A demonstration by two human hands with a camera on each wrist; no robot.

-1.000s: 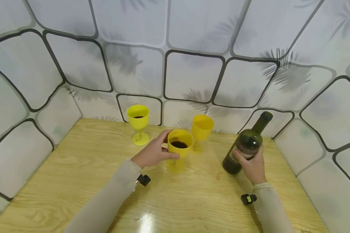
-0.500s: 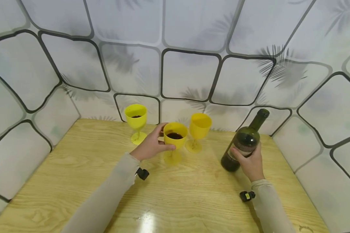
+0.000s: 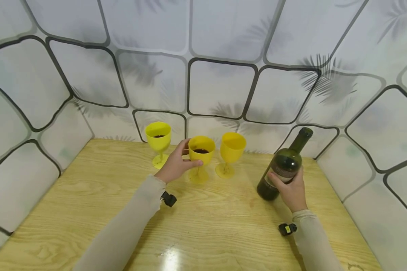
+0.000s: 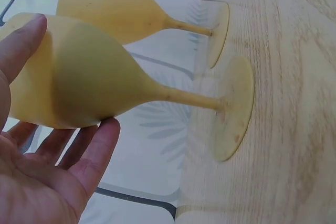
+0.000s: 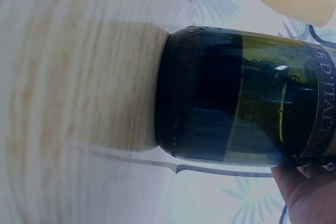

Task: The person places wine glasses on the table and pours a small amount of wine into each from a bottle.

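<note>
My left hand (image 3: 175,162) holds a yellow goblet (image 3: 207,157) by its bowl, thumb in front and fingers behind. Dark liquid lies in that goblet. In the left wrist view, the held goblet (image 4: 94,72) stands upright, its round foot right at the tabletop. A brighter yellow goblet (image 3: 159,143) with dark liquid stands just left of this hand. To the right is another orange-yellow goblet (image 3: 232,152), with no liquid showing. My right hand (image 3: 293,190) grips a green wine bottle (image 3: 287,162) around its label. The right wrist view shows dark liquid in the bottle (image 5: 210,98).
The wooden table (image 3: 203,233) meets patterned wall coverings (image 3: 224,86) at the back and both sides. All three goblets stand near the back edge. The bottle is toward the right side, apart from them.
My left hand has moved the held goblet away from me and slightly left, into line between the other two. The right hand and bottle have stayed in place.
</note>
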